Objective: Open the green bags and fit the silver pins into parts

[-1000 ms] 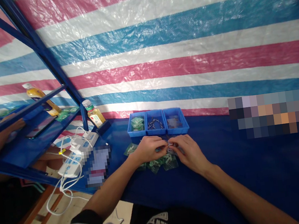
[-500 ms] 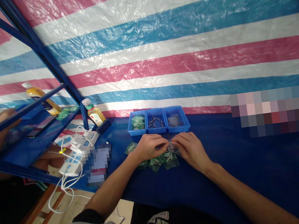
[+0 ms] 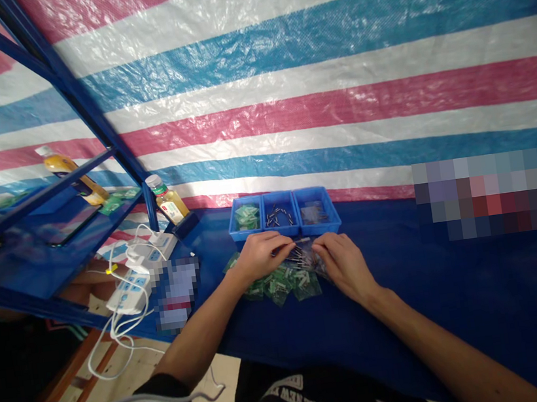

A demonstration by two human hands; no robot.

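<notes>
My left hand (image 3: 266, 254) is closed in a pinch, with a thin metal piece (image 3: 299, 242) at its fingertips. Just to the right, my right hand (image 3: 342, 260) pinches the edge of a small clear plastic bag (image 3: 314, 259). Several slim metal pieces (image 3: 297, 256) lie between the hands, partly hidden by the fingers and the bag; I cannot tell which of them are inside it. Green packets (image 3: 279, 285) with small pale parts are spread on the table below both hands.
Behind the hands stand three blue bins: one with green packets (image 3: 247, 217), one with dark metal pieces (image 3: 278, 217), one with clear bags (image 3: 313, 212). To the left are a power strip (image 3: 136, 287), cables and a juice bottle (image 3: 168, 201). Another person sits beyond the blue frame (image 3: 83, 113).
My hands have moved slightly apart, the left one up and to the left. The metal piece at its fingertips and the ones between the hands now show more clearly.
</notes>
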